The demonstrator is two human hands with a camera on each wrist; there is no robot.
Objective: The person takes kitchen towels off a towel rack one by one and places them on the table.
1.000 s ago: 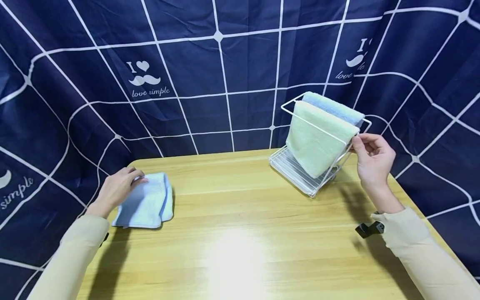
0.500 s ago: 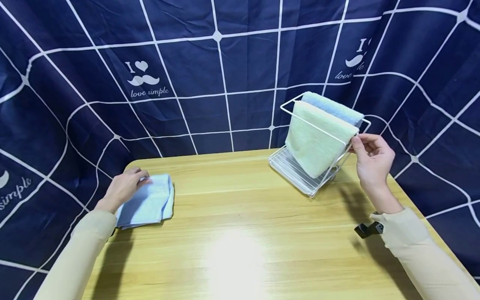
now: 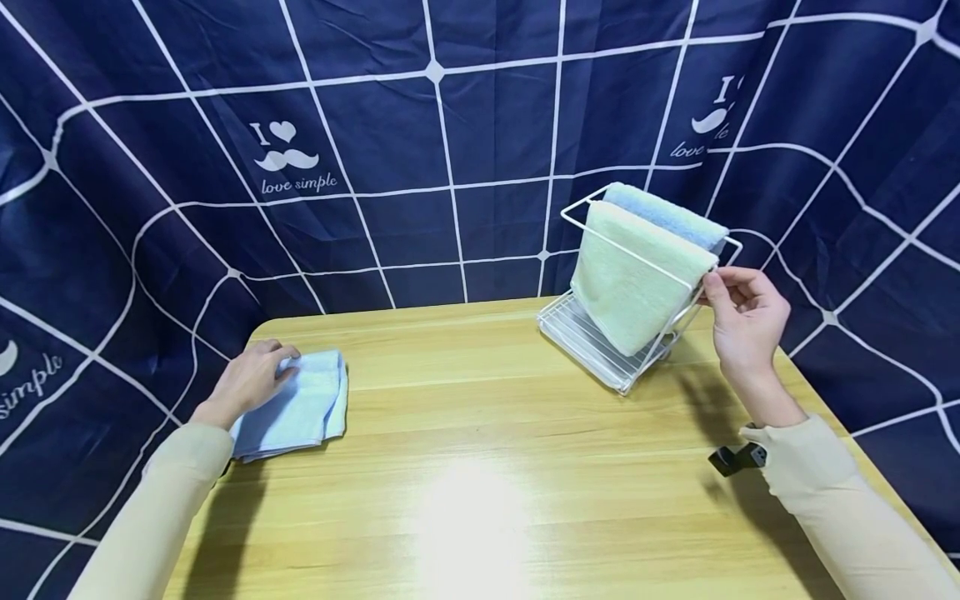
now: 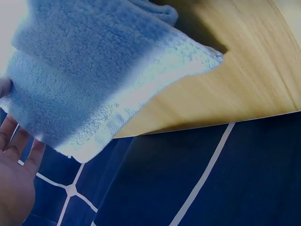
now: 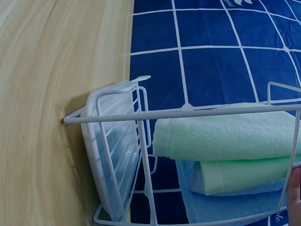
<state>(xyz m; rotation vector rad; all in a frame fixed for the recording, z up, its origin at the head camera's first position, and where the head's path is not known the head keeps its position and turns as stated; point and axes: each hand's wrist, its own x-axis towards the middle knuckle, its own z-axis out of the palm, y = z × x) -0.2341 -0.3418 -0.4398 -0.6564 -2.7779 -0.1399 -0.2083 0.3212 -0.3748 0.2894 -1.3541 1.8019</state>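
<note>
On the left of the table lies a folded light-blue towel [image 3: 303, 408]. My left hand [image 3: 246, 379] pinches its far left edge, and in the left wrist view the thumb is on one face of the towel [image 4: 84, 70] with the fingers behind the edge. At the right stands a white wire rack [image 3: 585, 340] with a tray at its base. A pale green towel [image 3: 637, 271] hangs over its front bar, and a blue towel [image 3: 667, 215] over the bar behind. My right hand [image 3: 750, 321] grips the rack's upper right side between thumb and fingers.
The wooden table [image 3: 450, 400] carries a bright light reflection near its front. A dark blue curtain [image 3: 495, 133] with white grid lines surrounds the back and both sides. The rack stands close to the table's back right edge.
My left hand has shifted slightly right and nearer the blue towel's middle, and the towel's near left corner has moved a little. My right hand and the rack keep still.
</note>
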